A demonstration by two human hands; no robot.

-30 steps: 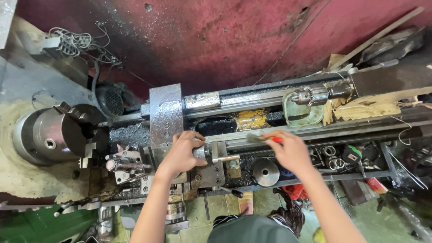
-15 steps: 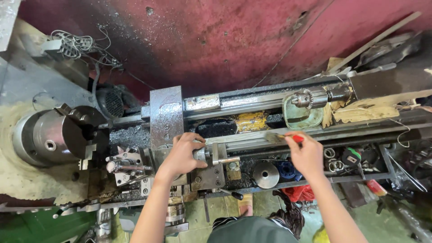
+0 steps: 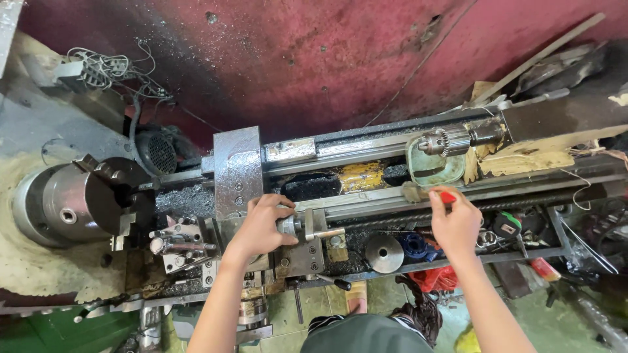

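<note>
Now the person's left hand (image 3: 260,225) has its fingers curled around a small metal handle (image 3: 297,227) on the lathe carriage (image 3: 239,171), near the middle of the machine. Their right hand (image 3: 456,222) pinches a red-handled brush (image 3: 433,194) on the lathe bed (image 3: 373,202). It looks like a cleaning step. Next the brush likely needs a steady sweep along the rail.

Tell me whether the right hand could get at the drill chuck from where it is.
Probably yes. The right hand holds a red-handled brush on the lathe bed, and the drill chuck sits just beyond it, with nothing lying between them. The hand would likely have to free itself of the brush first.
</note>
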